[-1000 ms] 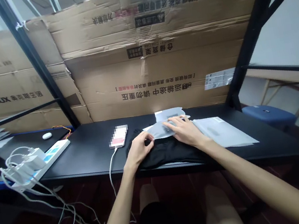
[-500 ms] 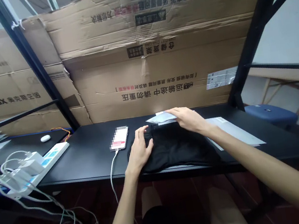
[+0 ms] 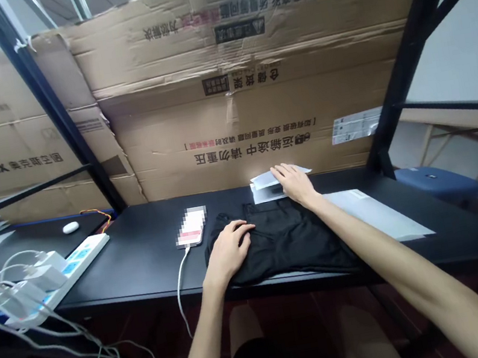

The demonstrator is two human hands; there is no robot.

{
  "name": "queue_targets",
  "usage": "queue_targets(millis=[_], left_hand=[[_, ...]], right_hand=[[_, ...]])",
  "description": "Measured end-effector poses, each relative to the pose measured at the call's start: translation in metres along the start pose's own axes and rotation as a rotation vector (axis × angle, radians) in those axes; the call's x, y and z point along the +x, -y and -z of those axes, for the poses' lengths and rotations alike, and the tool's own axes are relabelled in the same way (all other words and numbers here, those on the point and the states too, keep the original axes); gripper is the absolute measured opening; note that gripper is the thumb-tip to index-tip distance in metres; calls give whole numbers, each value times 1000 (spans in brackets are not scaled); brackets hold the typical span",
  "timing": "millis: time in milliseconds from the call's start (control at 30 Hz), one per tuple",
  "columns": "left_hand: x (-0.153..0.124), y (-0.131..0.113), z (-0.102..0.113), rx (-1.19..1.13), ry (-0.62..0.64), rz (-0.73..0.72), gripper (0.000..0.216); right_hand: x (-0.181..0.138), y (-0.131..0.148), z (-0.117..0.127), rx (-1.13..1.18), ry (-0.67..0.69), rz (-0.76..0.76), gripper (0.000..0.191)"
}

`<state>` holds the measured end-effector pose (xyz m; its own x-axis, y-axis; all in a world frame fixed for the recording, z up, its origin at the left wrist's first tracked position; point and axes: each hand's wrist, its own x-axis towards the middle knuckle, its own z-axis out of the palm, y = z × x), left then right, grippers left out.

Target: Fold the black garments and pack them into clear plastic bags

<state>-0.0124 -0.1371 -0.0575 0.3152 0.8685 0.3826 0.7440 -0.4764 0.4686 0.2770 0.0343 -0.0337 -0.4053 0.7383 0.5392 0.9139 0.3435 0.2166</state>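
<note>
A folded black garment [image 3: 286,241] lies on the black table [image 3: 150,249] in front of me. My left hand [image 3: 230,248] rests flat on its left part, fingers stretched out. My right hand [image 3: 292,182] reaches past the garment to the back of the table and lies on a small stack of clear plastic bags [image 3: 265,187], fingers flat on top of them. Nothing is gripped in either hand.
A phone [image 3: 192,226] with a white cable lies left of the garment. A power strip [image 3: 53,274] with chargers sits at the table's left end. Flat clear bags [image 3: 377,214] lie to the right. Cardboard boxes [image 3: 241,81] wall the back; black shelf posts stand on both sides.
My right hand carried the plastic bag off the garment to the back of the table and laid it on the stack. My left hand moved from the garment's edge to lie flat on it.
</note>
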Motion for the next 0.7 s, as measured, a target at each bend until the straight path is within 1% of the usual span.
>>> queue_targets(millis=[67, 167, 200, 300, 433, 533, 600, 633, 700], left_hand=[[0, 2, -1, -7, -1, -2, 35], [1, 4, -3, -21, -10, -13, 34], [2, 5, -4, -24, -12, -18, 34], [2, 7, -5, -28, -20, -28, 33], [2, 6, -5, -27, -18, -28, 33], [2, 5, -4, -28, -16, -27, 34], [2, 4, -3, -26, -11, -17, 34], [2, 4, -3, -24, -7, -8, 34], [2, 4, -3, -21, -1, 3, 34]], right_hand=[[-2, 1, -11, 4, 62, -26, 69], [-5, 1, -20, 24, 121, -73, 64], [-6, 1, -21, 29, 139, -83, 68], [-9, 3, -21, 46, 196, -114, 85], [-9, 6, -16, 109, 279, -168, 101], [-7, 4, -9, 197, 362, -203, 109], [-6, -1, -3, 247, 381, -227, 109], [-6, -4, 1, 265, 368, -247, 107], [-8, -12, 9, 291, 297, -287, 99]])
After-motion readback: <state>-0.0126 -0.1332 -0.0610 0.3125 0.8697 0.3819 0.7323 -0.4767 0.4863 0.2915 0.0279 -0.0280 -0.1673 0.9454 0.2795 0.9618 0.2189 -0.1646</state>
